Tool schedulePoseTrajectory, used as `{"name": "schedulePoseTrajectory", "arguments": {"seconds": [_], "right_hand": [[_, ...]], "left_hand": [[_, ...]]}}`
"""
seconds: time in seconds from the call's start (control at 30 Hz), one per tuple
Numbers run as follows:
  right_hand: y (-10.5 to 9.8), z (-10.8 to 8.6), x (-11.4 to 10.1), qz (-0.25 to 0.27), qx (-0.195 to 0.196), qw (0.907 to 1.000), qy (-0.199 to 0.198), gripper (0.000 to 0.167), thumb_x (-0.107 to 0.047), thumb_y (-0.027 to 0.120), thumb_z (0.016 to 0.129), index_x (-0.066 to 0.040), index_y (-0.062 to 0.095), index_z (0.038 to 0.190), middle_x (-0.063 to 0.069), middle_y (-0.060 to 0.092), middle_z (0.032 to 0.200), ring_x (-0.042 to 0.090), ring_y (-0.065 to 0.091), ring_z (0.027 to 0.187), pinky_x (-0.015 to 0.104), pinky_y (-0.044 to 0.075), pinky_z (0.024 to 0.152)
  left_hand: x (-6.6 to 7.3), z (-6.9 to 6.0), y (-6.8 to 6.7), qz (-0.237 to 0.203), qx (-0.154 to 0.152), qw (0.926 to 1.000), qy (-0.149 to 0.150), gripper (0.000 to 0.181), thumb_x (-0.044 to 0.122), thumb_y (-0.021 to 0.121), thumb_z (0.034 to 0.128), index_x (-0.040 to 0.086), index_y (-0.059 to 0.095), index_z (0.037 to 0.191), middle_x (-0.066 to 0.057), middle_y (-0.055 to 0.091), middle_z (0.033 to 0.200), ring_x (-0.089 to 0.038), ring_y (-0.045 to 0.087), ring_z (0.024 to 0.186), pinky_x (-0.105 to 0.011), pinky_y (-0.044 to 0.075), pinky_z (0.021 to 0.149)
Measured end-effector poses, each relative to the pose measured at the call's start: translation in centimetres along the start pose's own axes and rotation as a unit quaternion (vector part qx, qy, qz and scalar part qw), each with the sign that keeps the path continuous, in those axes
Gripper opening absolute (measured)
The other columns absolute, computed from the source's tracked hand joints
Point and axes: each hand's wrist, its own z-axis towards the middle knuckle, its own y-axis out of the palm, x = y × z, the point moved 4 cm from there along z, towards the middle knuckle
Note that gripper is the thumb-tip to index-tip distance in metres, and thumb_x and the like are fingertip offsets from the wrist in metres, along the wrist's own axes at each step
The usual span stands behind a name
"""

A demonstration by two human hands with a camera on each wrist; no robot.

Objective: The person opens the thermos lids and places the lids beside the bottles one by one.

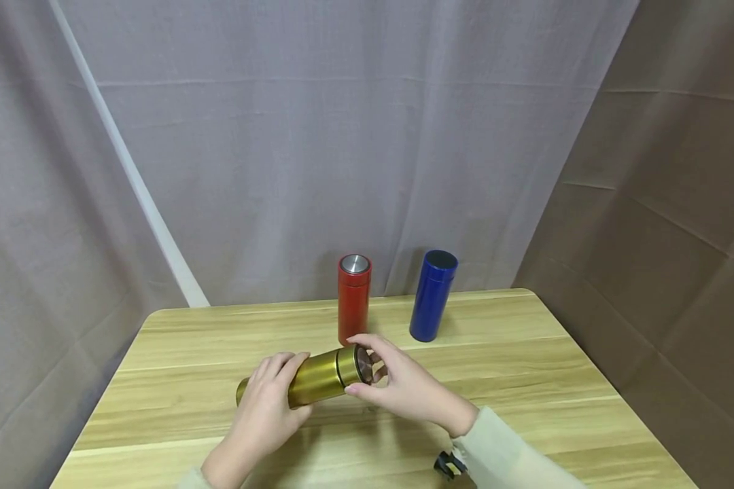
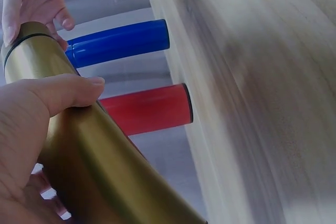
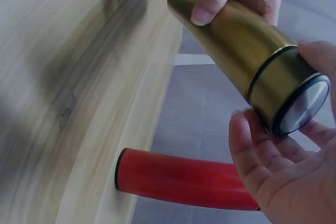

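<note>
The gold bottle (image 1: 315,378) is held above the near-middle part of the worktop, tipped well over on its side, with its lid (image 1: 350,365) pointing to the person's right and a dark seam showing where lid meets body. The lid is in place; whether it sits tight or loose cannot be told. The step in hand seems to be a two-handed hold on body and lid, and any twist or pull there would call for a firm, steady grip on the body and even pressure round the lid. The left hand (image 1: 269,401) is wrapped round the body, thumb on one side and fingers on the other, spread only as wide as the bottle. The right hand (image 1: 404,387) curves round the lid end, thumb and fingertips on its rim, the palm apart from the shiny metal disc (image 3: 307,106) on its end. Just beyond the gold bottle, the red bottle (image 1: 354,302) stands upright with a silver top; to its right, a little apart, the blue bottle (image 1: 431,299) stands with a dark top. Both rest on the worktop (image 1: 189,353), and a grey curtain (image 1: 281,170) hangs behind.
</note>
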Motion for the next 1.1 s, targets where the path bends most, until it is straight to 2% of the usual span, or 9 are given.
{"name": "schedulePoseTrajectory", "arguments": {"seconds": [0.1, 0.2, 0.37, 0.5, 0.67, 0.87, 1.0, 1.1], "right_hand": [[-0.04, 0.00, -0.14, -0.015, 0.019, 0.9997, 0.010, 0.072, -0.048, 0.073, 0.083, -0.033, 0.036, 0.143, -0.007, 0.052, 0.123, 0.015, 0.057, 0.099, 0.036, 0.053, 0.080], [-0.11, 0.06, -0.13, -0.029, 0.046, 0.9975, 0.044, 0.071, -0.055, 0.068, 0.083, -0.030, 0.037, 0.142, -0.006, 0.053, 0.122, 0.013, 0.057, 0.099, 0.037, 0.052, 0.082], [-0.13, 0.02, 0.25, -0.073, 0.065, 0.9902, 0.099, 0.060, -0.062, 0.058, 0.087, -0.021, 0.050, 0.130, -0.006, 0.061, 0.098, 0.010, 0.059, 0.084, 0.033, 0.051, 0.075], [-0.02, -0.08, 0.58, -0.099, 0.056, 0.9870, 0.113, 0.057, -0.065, 0.054, 0.088, -0.018, 0.056, 0.121, -0.007, 0.060, 0.083, 0.008, 0.057, 0.073, 0.029, 0.049, 0.067], [0.13, -0.07, 0.65, -0.077, 0.051, 0.9895, 0.111, 0.052, -0.064, 0.057, 0.086, -0.020, 0.058, 0.115, -0.005, 0.058, 0.081, 0.010, 0.055, 0.072, 0.028, 0.048, 0.064], [0.17, -0.07, 0.66, -0.024, 0.030, 0.9941, 0.101, 0.057, -0.057, 0.065, 0.085, -0.019, 0.054, 0.126, -0.003, 0.061, 0.093, 0.014, 0.058, 0.083, 0.029, 0.052, 0.068], [0.06, -0.02, 0.35, -0.009, 0.015, 0.9984, 0.054, 0.063, -0.046, 0.072, 0.084, -0.020, 0.047, 0.136, -0.003, 0.059, 0.107, 0.015, 0.059, 0.092, 0.030, 0.054, 0.076], [-0.03, 0.01, 0.11, -0.021, 0.003, 0.9997, 0.010, 0.068, -0.038, 0.074, 0.084, -0.022, 0.041, 0.142, -0.006, 0.055, 0.120, 0.013, 0.059, 0.098, 0.032, 0.053, 0.084]], "left_hand": [[0.09, -0.02, -0.12, 0.002, 0.005, 1.0000, 0.004, 0.085, 0.025, 0.090, 0.0556, 0.014, 0.057, 0.133, -0.003, 0.056, 0.121, -0.024, 0.052, 0.109, -0.044, 0.042, 0.095], [0.23, 0.00, -0.23, 0.009, 0.012, 0.9998, 0.015, 0.084, 0.025, 0.090, 0.0558, 0.013, 0.057, 0.132, -0.003, 0.056, 0.120, -0.025, 0.052, 0.109, -0.045, 0.041, 0.096], [0.42, 0.08, -0.34, 0.028, 0.024, 0.9987, 0.035, 0.083, 0.026, 0.090, 0.0561, 0.012, 0.057, 0.132, -0.004, 0.057, 0.118, -0.026, 0.052, 0.106, -0.047, 0.039, 0.097], [0.47, 0.08, -0.41, 0.035, 0.030, 0.9980, 0.042, 0.083, 0.027, 0.090, 0.0559, 0.012, 0.058, 0.131, -0.005, 0.057, 0.117, -0.027, 0.052, 0.104, -0.048, 0.041, 0.095], [0.39, 0.04, -0.41, 0.035, 0.029, 0.9981, 0.042, 0.083, 0.027, 0.090, 0.0557, 0.012, 0.058, 0.131, -0.005, 0.057, 0.117, -0.026, 0.052, 0.104, -0.048, 0.041, 0.095], [0.28, 0.05, -0.49, 0.028, 0.033, 0.9983, 0.040, 0.083, 0.025, 0.091, 0.0544, 0.011, 0.058, 0.130, -0.005, 0.057, 0.117, -0.027, 0.052, 0.104, -0.047, 0.041, 0.095], [0.12, 0.05, -0.48, 0.024, 0.025, 0.9989, 0.033, 0.083, 0.025, 0.091, 0.0548, 0.011, 0.058, 0.130, -0.005, 0.057, 0.118, -0.027, 0.052, 0.104, -0.047, 0.040, 0.096], [-0.06, 0.04, -0.42, 0.024, 0.015, 0.9993, 0.023, 0.083, 0.026, 0.091, 0.0553, 0.012, 0.058, 0.130, -0.005, 0.057, 0.119, -0.026, 0.052, 0.105, -0.046, 0.041, 0.095]]}}
